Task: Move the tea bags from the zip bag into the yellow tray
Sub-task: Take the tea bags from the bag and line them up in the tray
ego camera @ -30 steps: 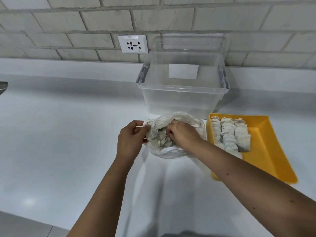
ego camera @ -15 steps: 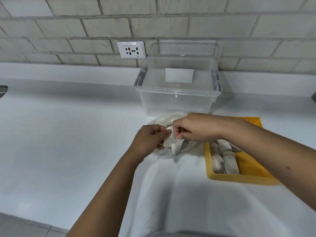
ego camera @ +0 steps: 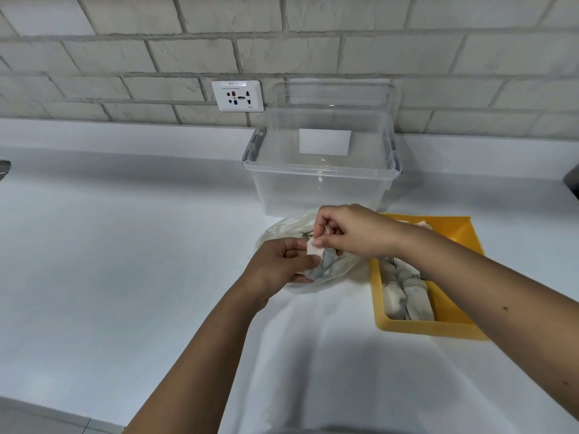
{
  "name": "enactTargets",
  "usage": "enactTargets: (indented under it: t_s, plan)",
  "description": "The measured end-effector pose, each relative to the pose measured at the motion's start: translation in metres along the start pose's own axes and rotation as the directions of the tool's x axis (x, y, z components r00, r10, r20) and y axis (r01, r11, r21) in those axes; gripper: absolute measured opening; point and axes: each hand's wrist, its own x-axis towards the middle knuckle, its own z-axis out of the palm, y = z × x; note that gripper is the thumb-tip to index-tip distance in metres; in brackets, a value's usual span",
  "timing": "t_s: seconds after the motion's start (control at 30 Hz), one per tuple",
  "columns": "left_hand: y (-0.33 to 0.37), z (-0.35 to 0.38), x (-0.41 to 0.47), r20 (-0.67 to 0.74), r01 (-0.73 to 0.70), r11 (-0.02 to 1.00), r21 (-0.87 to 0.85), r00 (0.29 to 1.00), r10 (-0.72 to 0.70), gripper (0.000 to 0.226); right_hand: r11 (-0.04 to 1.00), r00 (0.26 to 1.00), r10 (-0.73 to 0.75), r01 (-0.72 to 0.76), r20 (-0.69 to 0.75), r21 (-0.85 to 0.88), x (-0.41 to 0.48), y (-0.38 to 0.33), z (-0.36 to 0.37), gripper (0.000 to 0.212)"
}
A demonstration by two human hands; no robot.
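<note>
The clear zip bag lies crumpled on the white counter in front of the clear bin. My left hand grips the bag's near side and touches a tea bag lifted out of it. My right hand pinches the top of that tea bag with fingertips, just above the bag. The yellow tray sits to the right with several tea bags laid in rows; my right forearm hides its middle.
A clear plastic storage bin stands behind the zip bag, its lid leaning on the brick wall. A wall socket is left of it. White counter stretches to the left and toward me.
My right hand came out of the zip bag pinching a tea bag and raised it slightly. My left hand shifted right along the bag. The camera view moved left and up.
</note>
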Motion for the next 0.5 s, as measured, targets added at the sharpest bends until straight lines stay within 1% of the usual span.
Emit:
enactTargets:
  t_s: [0.07,0.1,0.2,0.27,0.37,0.43,0.5]
  plan:
    - [-0.001,-0.002,0.002,-0.054,-0.011,1.0,-0.018,0.998,0.01,0.018,0.988,1.0,0.026,-0.025,-0.003,0.15,0.0,0.004,0.001,0.021]
    - [-0.001,-0.004,0.003,-0.072,-0.013,0.999,-0.034,0.997,0.01,0.018,0.982,0.999,0.033,-0.031,-0.008,0.186,-0.001,0.006,0.001,0.022]
    - [0.0,-0.006,0.005,-0.114,-0.003,0.997,-0.079,0.993,-0.006,0.015,0.973,0.998,0.041,-0.03,-0.044,0.227,-0.002,0.01,-0.001,0.021]
    - [0.001,-0.007,0.005,-0.129,0.0,0.995,-0.095,0.992,-0.012,0.013,0.963,0.999,0.038,-0.036,-0.002,0.268,-0.004,0.009,-0.005,0.018]
    - [0.001,-0.006,0.004,-0.128,-0.004,0.999,-0.04,0.992,-0.001,0.011,0.974,0.997,0.015,-0.03,0.072,0.223,-0.005,0.004,-0.011,0.016]
    - [0.001,-0.007,0.004,-0.121,-0.003,1.0,0.026,0.993,0.007,0.012,0.986,0.999,0.007,-0.013,0.039,0.164,-0.001,0.001,-0.013,0.016]
    - [0.001,-0.007,0.005,-0.109,0.0,0.999,0.047,0.994,0.005,0.015,0.99,1.0,0.01,-0.007,-0.02,0.14,0.003,-0.001,-0.013,0.02]
